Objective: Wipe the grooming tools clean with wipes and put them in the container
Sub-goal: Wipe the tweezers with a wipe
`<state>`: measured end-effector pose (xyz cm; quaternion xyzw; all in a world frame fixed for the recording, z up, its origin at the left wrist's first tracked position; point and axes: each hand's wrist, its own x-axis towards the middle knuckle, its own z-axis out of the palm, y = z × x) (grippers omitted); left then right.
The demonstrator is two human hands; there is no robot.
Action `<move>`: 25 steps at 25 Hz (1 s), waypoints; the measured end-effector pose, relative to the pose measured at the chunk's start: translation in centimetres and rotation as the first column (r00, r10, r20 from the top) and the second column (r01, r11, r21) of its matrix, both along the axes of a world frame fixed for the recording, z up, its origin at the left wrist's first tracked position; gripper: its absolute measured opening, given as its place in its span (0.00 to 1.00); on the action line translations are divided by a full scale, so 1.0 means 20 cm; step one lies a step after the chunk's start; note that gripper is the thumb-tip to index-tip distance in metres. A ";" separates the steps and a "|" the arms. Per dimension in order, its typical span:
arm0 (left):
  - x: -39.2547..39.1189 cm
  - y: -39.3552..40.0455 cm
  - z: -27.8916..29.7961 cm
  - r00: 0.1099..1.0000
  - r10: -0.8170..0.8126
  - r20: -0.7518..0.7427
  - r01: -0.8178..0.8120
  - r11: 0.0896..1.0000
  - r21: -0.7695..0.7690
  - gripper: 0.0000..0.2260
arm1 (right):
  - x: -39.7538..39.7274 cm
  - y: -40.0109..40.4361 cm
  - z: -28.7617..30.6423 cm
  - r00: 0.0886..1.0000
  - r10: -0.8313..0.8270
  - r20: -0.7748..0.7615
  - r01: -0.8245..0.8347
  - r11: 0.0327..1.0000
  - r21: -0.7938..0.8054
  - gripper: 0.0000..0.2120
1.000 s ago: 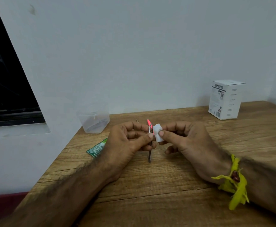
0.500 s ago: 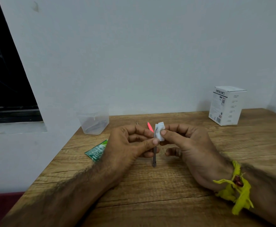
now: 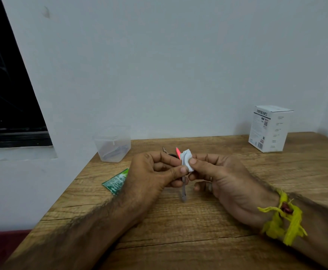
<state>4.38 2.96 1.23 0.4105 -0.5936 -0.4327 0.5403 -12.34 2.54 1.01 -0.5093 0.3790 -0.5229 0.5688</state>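
My left hand (image 3: 155, 172) pinches a slim metal grooming tool (image 3: 183, 193) that hangs upright above the wooden table (image 3: 178, 230). My right hand (image 3: 221, 178) pinches a small white wipe (image 3: 186, 158) folded round the tool's upper end. Behind the hands lie a pink-tipped tool (image 3: 177, 152) and a small metal tool (image 3: 164, 149), both partly hidden. A clear plastic container (image 3: 111, 144) stands at the table's back left with something pale inside.
A green wipe sachet (image 3: 115, 181) lies left of my left hand near the table's edge. A white cardboard box (image 3: 269, 128) stands at the back right by the wall. A dark window is at the far left.
The wipe in my right hand has slid slightly along the tool's upper part. The view has tipped up a little; both hands keep their grip.
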 end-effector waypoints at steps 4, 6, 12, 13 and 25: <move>-0.01 0.02 0.01 1.000 -0.027 0.013 0.027 1.000 0.015 0.14 | -0.01 -0.02 0.01 0.999 -0.033 0.036 0.031 0.999 0.045 0.07; -0.02 0.02 0.02 0.998 -0.014 0.054 0.014 1.000 0.014 0.18 | -0.01 -0.01 0.01 1.000 -0.020 -0.020 0.020 1.000 0.012 0.07; -0.07 0.05 0.03 0.945 0.127 0.300 -0.097 0.989 -0.112 0.17 | -0.01 -0.02 0.01 0.996 -0.072 -0.054 0.072 0.997 0.000 0.06; -0.08 0.06 0.02 0.933 0.149 0.326 -0.113 0.985 -0.128 0.15 | -0.02 -0.02 0.01 0.996 -0.075 -0.045 0.076 0.997 0.003 0.06; -0.07 0.07 0.00 0.988 0.075 0.134 -0.076 0.997 0.007 0.09 | -0.03 -0.02 -0.01 0.987 -0.153 -0.056 0.153 0.988 -0.014 0.05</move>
